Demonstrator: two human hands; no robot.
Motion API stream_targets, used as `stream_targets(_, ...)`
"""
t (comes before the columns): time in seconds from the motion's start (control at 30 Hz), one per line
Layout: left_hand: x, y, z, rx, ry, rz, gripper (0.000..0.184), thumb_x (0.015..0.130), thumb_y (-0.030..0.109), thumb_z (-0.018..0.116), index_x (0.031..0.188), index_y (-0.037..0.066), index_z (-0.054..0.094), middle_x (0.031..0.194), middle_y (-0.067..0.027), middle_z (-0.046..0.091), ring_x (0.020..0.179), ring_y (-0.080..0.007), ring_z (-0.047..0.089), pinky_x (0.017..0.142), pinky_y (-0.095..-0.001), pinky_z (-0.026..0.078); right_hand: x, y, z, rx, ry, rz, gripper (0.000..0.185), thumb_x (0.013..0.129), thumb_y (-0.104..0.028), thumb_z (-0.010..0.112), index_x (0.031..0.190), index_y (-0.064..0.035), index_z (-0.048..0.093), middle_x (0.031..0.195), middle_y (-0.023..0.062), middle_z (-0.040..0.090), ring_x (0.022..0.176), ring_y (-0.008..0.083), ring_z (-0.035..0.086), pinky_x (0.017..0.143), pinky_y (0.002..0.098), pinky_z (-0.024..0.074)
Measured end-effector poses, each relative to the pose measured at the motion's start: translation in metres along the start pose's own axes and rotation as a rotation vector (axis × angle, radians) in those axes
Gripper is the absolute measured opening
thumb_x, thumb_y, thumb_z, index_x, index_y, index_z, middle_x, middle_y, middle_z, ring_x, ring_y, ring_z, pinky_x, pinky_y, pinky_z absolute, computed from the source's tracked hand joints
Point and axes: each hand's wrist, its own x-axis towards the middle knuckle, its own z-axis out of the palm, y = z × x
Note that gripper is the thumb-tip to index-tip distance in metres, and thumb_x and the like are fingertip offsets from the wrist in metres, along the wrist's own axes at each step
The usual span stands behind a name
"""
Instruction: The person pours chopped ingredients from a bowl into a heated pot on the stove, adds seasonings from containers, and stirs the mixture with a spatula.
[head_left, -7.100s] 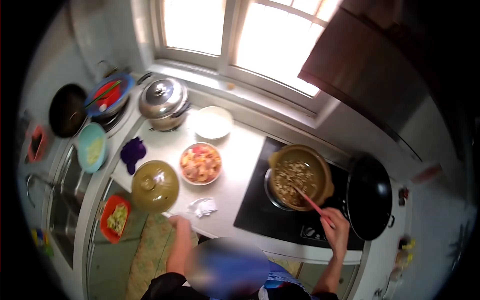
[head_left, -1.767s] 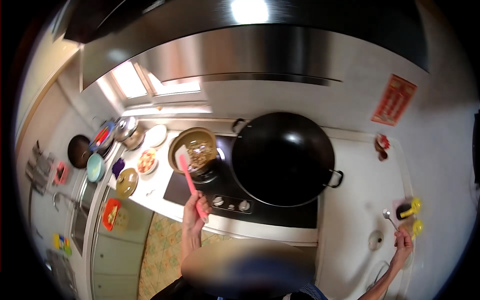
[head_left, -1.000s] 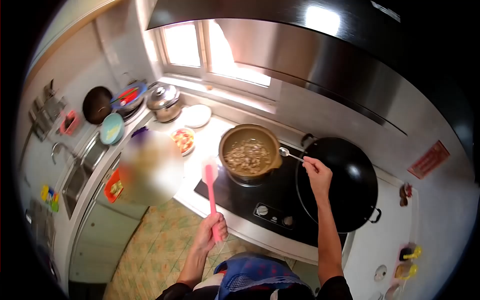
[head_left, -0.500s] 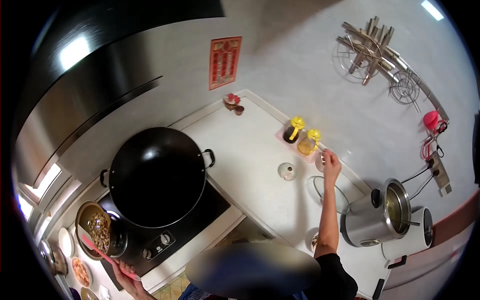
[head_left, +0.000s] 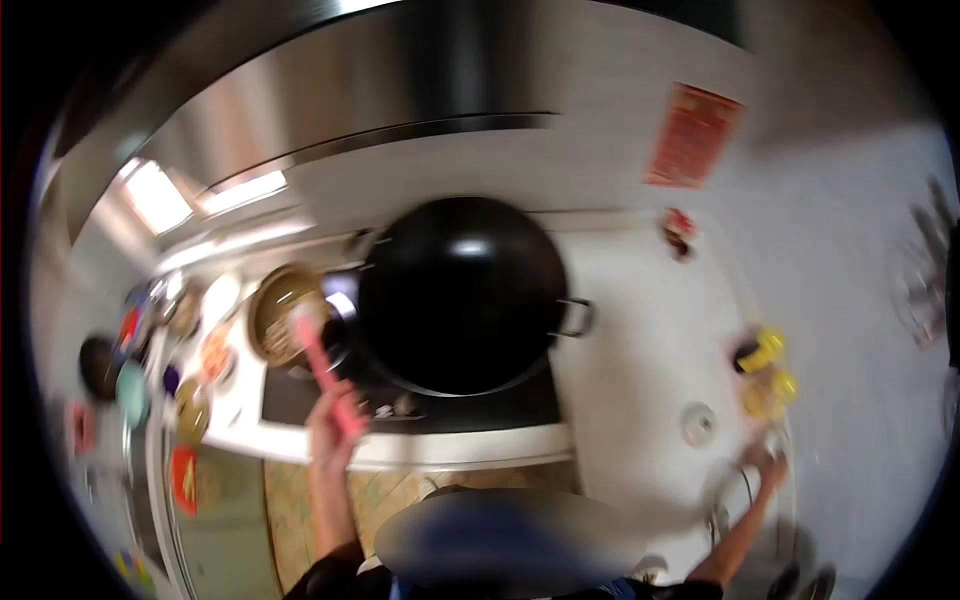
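My left hand (head_left: 333,432) is wrapped round the pink handle of a spatula (head_left: 320,360). The spatula's pale head reaches over the right side of a brown-gold bowl (head_left: 262,318) that has chopped brown food in it. On the far right of the counter, my right hand (head_left: 768,470) is blurred, its fingers drawn together at a small clear jar (head_left: 774,440); what they pinch cannot be made out. Just beyond the jar stand two yellow-topped bottles, one dark (head_left: 752,355) and one pale amber (head_left: 765,393). A round whitish lid (head_left: 699,425) lies left of the jar.
A large black wok (head_left: 462,300) sits on the stove (head_left: 490,410), its handle (head_left: 578,318) over the white counter (head_left: 630,370). Several dishes stand at the left, among them a bowl of pinkish food (head_left: 216,355). A red ornament (head_left: 679,225) is in the back corner.
The view has swung left, so the wok and counter sit farther right and the picture is blurred. The spatula is still in my left hand by the bowl; my right hand remains by the jar.
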Motion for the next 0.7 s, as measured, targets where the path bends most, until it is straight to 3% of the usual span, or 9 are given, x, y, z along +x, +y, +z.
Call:
stream_targets(0.07, -0.002, -0.004, 0.003, -0.032, -0.033, 0.016, 0.029, 0.09, 0.026, 0.052, 0.104, 0.001, 0.053, 0.079, -0.0039, 0.053, 0.068, -0.0167, 0.054, 0.066, -0.0326, 0.051, 0.015, -0.057, -0.045, -0.014, -0.107, 0.034, 0.07, 0.077, -0.038, 0.068, 0.132, -0.0024, 0.042, 0.1, 0.0203, 0.063, 0.088, 0.0303, 0.062, 0.071, 0.0401, 0.0498)
stream_targets(0.1, -0.004, -0.006, 0.008, -0.072, -0.09, 0.017, 0.029, 0.09, 0.026, 0.052, 0.103, 0.0, 0.053, 0.083, -0.0058, 0.056, 0.076, -0.0193, 0.058, 0.074, -0.0355, 0.052, 0.025, -0.149, -0.121, 0.184, -0.473, 0.257, 0.064, 0.081, -0.03, 0.065, 0.135, -0.0042, 0.04, 0.095, 0.0183, 0.062, 0.081, 0.0243, 0.06, 0.067, 0.0345, 0.0484)
stream_targets(0.13, -0.003, -0.007, 0.013, -0.052, -0.112, 0.015, 0.03, 0.091, 0.027, 0.052, 0.103, 0.0, 0.053, 0.088, -0.0077, 0.058, 0.081, -0.0218, 0.06, 0.076, -0.0371, 0.052, 0.017, -0.17, -0.107, 0.44, -0.27, 0.007, 0.056, 0.084, -0.017, 0.06, 0.134, -0.0025, 0.04, 0.087, 0.0118, 0.064, 0.072, 0.0194, 0.06, 0.059, 0.0322, 0.0471)
stream_targets(0.23, 0.005, -0.014, 0.003, -0.076, -0.267, -0.043, 0.03, 0.093, 0.028, 0.05, 0.104, 0.0, 0.054, 0.104, -0.0112, 0.06, 0.097, -0.0256, 0.06, 0.085, -0.0408, 0.051, -0.054, -0.369, -0.167, 1.089, -0.517, -0.334, 0.052, 0.079, -0.003, 0.061, 0.128, -0.0033, 0.047, 0.088, 0.0019, 0.058, 0.072, 0.0107, 0.054, 0.066, 0.0243, 0.0466)
stream_targets(0.33, 0.002, -0.015, -0.008, -0.051, -0.26, -0.045, 0.029, 0.095, 0.028, 0.047, 0.106, 0.003, 0.054, 0.115, -0.0101, 0.056, 0.109, -0.023, 0.053, 0.092, -0.0399, 0.045, -0.183, -0.547, -0.248, 1.37, -0.826, -0.804, 0.086, 0.067, -0.006, 0.074, 0.14, -0.0043, 0.029, 0.109, 0.0063, 0.055, 0.082, 0.0121, 0.055, 0.074, 0.0265, 0.0479)
stream_targets(0.5, 0.003, 0.041, -0.074, -0.137, -0.399, -0.148, 0.03, 0.096, 0.034, 0.045, 0.104, 0.008, 0.056, 0.119, -0.0052, 0.053, 0.106, -0.0183, 0.052, 0.093, -0.0342, 0.04, -0.331, -0.708, -0.292, 2.057, -0.94, -0.559, 0.078, 0.071, -0.028, 0.077, 0.132, 0.0006, 0.037, 0.1, 0.0093, 0.053, 0.072, 0.0135, 0.052, 0.067, 0.0237, 0.0442)
stream_targets(0.57, 0.015, 0.07, -0.113, -0.105, -0.52, -0.161, 0.03, 0.096, 0.035, 0.045, 0.104, 0.009, 0.056, 0.113, -0.0033, 0.053, 0.099, -0.0148, 0.054, 0.09, -0.031, 0.041, -0.374, -0.751, -0.303, 2.097, -0.662, -0.782, 0.06, 0.069, -0.008, 0.068, 0.123, 0.0007, 0.045, 0.099, 0.0096, 0.055, 0.079, 0.0161, 0.054, 0.072, 0.0259, 0.0454)
stream_targets(0.63, 0.022, 0.103, -0.138, -0.077, -0.602, -0.211, 0.03, 0.096, 0.036, 0.045, 0.104, 0.009, 0.056, 0.109, -0.002, 0.054, 0.094, -0.0125, 0.055, 0.087, -0.0286, 0.042, -0.424, -0.794, -0.328, 1.908, -0.629, -0.311, 0.049, 0.071, -0.005, 0.061, 0.118, 0.0016, 0.049, 0.097, 0.0044, 0.054, 0.074, 0.0116, 0.051, 0.066, 0.0231, 0.042)
stream_targets(0.7, 0.023, 0.126, -0.149, 0.084, -0.53, -0.333, 0.032, 0.096, 0.036, 0.044, 0.109, 0.008, 0.054, 0.102, -0.0003, 0.056, 0.088, -0.0097, 0.057, 0.08, -0.0244, 0.044, -0.45, -0.821, -0.338, 1.907, -0.436, -0.15, 0.038, 0.078, -0.007, 0.057, 0.114, 0.0013, 0.051, 0.093, 0.0027, 0.055, 0.072, 0.0095, 0.05, 0.066, 0.0206, 0.0406)
